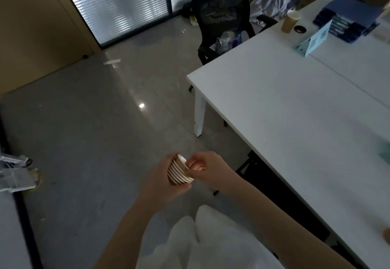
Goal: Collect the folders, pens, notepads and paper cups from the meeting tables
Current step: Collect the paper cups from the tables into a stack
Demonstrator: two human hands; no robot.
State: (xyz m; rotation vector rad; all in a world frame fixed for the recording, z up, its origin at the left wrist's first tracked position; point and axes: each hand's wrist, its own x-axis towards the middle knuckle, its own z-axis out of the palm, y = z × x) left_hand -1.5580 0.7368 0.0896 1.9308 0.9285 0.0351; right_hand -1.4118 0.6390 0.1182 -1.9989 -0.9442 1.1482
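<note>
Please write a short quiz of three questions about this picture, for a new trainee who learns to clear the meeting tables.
1. True or false: the stack of paper cups stands on the white table.
2. Which hands touch the stack? A) only the left hand B) only the right hand C) both
3. Fill in: one brown paper cup is still on the table, at its far end, near the stacked blue ______.

Key:
1. False. The stack is held in the air above the floor, beside the table.
2. C. The left hand grips the stack and the right hand pinches its top cup.
3. folders
</note>
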